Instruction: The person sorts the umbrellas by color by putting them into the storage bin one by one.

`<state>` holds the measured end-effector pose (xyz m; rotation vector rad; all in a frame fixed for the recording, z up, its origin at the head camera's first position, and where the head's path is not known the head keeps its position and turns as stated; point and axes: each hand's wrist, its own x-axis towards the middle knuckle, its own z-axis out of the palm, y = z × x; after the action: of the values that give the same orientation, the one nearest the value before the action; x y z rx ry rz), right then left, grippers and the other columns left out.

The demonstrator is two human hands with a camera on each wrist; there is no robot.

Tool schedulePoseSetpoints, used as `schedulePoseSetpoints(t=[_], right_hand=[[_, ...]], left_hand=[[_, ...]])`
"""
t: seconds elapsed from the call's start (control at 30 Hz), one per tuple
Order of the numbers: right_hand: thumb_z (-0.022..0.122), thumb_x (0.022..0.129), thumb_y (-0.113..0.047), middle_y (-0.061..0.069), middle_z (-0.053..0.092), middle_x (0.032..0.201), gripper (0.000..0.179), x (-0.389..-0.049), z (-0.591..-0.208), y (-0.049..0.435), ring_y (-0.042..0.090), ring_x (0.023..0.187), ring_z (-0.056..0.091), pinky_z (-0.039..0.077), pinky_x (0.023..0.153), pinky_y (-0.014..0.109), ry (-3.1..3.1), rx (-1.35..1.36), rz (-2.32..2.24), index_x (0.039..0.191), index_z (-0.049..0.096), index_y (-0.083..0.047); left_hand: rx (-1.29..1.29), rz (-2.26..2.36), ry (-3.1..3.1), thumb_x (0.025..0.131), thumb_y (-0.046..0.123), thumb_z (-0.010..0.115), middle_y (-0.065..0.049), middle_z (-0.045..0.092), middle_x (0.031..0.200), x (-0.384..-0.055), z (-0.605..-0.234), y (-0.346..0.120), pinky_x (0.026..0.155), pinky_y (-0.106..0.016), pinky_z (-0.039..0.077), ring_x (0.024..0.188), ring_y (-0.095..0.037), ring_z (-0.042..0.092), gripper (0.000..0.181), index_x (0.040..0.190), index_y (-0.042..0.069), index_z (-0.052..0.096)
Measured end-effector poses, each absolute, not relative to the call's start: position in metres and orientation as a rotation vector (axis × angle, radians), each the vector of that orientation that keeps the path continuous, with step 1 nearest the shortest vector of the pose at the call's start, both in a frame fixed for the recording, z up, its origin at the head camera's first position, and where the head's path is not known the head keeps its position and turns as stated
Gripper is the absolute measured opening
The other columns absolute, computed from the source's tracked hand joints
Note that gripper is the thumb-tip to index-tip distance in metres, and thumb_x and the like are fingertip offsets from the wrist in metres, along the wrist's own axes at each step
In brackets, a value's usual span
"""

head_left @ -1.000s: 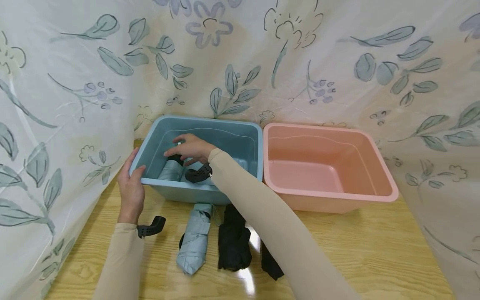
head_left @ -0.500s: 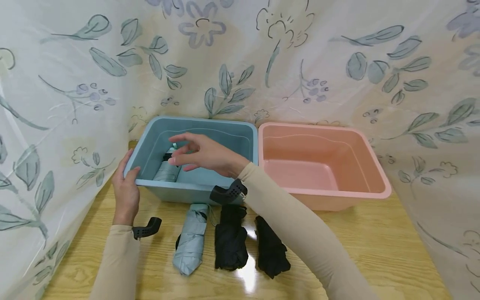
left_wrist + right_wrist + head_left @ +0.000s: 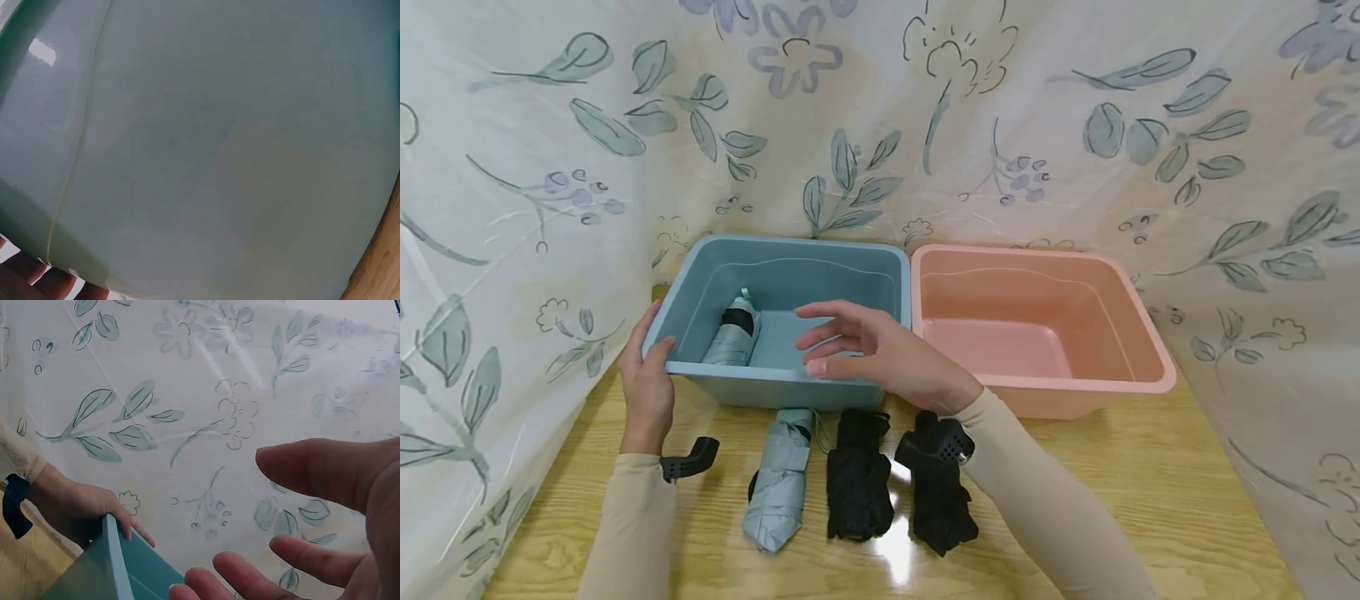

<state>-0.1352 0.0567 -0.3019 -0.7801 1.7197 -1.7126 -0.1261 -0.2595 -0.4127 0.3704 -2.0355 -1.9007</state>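
Inside the blue tub (image 3: 778, 333), a folded pale-blue umbrella (image 3: 730, 342) with a black band lies on the floor near the left wall, slanting away from us. Our left hand (image 3: 646, 392) grips the tub's left rim near the front corner, thumb and fingers clamped on the edge. We hold our right hand (image 3: 880, 350) over the tub's front right part, its fingers apart from the thumb and slightly bent, the palm free. Just to the right, a pink tub (image 3: 1015, 346) stands beside the blue one. Before the blue tub, three more folded umbrellas lie in a row on the wooden table (image 3: 1120, 483): a grey-blue one (image 3: 777, 492), a middle black one (image 3: 859, 492) and a right-hand black one (image 3: 942, 508), the last partly covered by our right wrist's black mount (image 3: 934, 446). We wear beige sleeves (image 3: 632, 533). Behind everything hangs a floral sheet (image 3: 865, 100).
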Motion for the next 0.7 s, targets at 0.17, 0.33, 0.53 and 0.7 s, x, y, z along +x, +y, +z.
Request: schedulePoseSetpoints(t=[0.17,0.33,0.53,0.7], right_hand=[[0.067,0.098,-0.011,0.018,0.056,0.137,0.056,-0.114,-0.315,0.083,0.036,0.127,0.054,0.048,0.103,0.041,1.726,-0.725,-1.758,0.150,0.046,-0.016],[0.069,0.097,-0.012,0.017,0.057,0.134,0.056,-0.093,-0.333,0.110,0.034,0.124,0.055,0.050,0.100,0.041,1.767,-0.663,-1.800,0.149,0.048,-0.012],[0.069,0.097,-0.008,0.012,0.062,0.128,0.047,-0.071,-0.363,0.140,0.032,0.117,0.059,0.051,0.098,0.037,1.986,-0.715,-1.764,0.142,0.055,-0.005],[0.070,0.096,-0.010,0.012,0.063,0.128,0.038,-0.056,-0.392,0.164,0.031,0.113,0.061,0.054,0.092,0.037,2.166,-0.690,-1.682,0.133,0.063,-0.009]], left_hand=[[0.361,-1.902,-2.031,0.105,0.013,0.034,-0.002,0.032,0.162,-0.126,-0.412,-0.260,0.121,-0.053,0.016,0.148,-0.027,0.028,0.055,0.158,0.027,0.038],[0.354,-1.916,-2.009,0.105,0.013,0.035,-0.003,0.033,0.162,-0.126,-0.412,-0.260,0.121,-0.050,0.016,0.146,-0.025,0.029,0.054,0.157,0.026,0.039],[0.336,-1.919,-1.994,0.105,0.012,0.036,-0.004,0.034,0.161,-0.126,-0.412,-0.259,0.121,-0.051,0.016,0.146,-0.026,0.030,0.054,0.157,0.024,0.041],[0.336,-1.928,-1.993,0.105,0.012,0.035,-0.003,0.033,0.162,-0.126,-0.413,-0.259,0.121,-0.051,0.016,0.147,-0.026,0.029,0.054,0.157,0.025,0.040]])
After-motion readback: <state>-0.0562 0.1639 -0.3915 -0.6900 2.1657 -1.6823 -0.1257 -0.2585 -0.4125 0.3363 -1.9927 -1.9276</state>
